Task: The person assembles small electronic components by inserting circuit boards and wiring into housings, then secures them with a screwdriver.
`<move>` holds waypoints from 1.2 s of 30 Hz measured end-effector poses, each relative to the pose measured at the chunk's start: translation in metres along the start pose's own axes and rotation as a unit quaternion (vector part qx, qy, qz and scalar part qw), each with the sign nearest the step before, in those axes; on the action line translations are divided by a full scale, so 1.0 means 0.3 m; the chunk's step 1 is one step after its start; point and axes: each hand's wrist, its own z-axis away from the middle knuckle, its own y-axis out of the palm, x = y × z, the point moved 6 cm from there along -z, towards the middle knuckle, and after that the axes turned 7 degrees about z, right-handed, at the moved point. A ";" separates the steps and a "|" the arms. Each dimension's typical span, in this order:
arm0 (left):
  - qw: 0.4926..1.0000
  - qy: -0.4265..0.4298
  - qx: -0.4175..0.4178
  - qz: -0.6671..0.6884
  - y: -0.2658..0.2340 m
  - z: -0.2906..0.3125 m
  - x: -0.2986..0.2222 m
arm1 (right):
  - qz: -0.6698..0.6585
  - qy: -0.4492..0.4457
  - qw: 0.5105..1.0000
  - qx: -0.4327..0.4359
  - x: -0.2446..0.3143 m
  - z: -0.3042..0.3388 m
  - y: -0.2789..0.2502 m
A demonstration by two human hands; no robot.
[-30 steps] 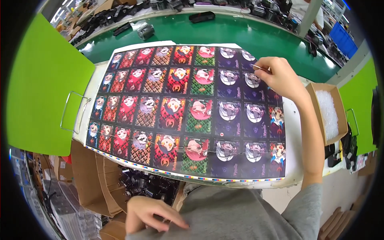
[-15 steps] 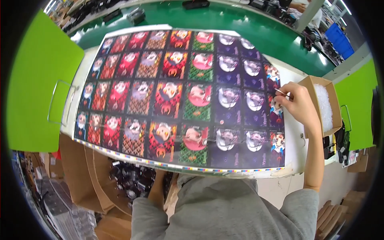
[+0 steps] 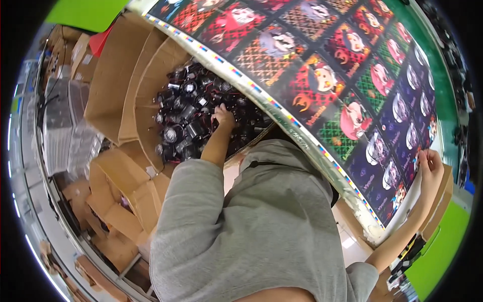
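My left hand is down inside a cardboard box beneath the table edge, among a heap of small black round-bodied parts with thin red wires. Its fingers are curled against the heap; whatever is between them is too small to tell. At the right end of the table my right hand is raised over a printed sheet with rows of cartoon pictures. Thumb and fingers there are pinched together, and what they hold cannot be made out.
The brown cardboard box stands with raised flaps left of my body. More open cartons lie below it, beside stacked clear plastic trays. A small carton sits beyond my right forearm. A green surface runs behind the table.
The view has swung down and left, bringing the box of black parts into sight. My left hand, hidden before, now shows in it. My right hand stays pinched near the sheet's right edge.
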 end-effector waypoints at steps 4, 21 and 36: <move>0.998 0.042 0.046 -0.014 -0.013 0.043 0.024 | -0.015 0.032 0.999 0.009 -0.024 0.006 0.005; 0.933 0.190 -0.195 0.237 -0.344 0.273 0.186 | 0.008 0.029 1.000 -0.008 0.001 0.017 0.001; 0.581 0.655 0.003 0.483 -1.248 1.105 -0.306 | -0.011 0.009 1.000 -0.001 0.078 0.003 0.010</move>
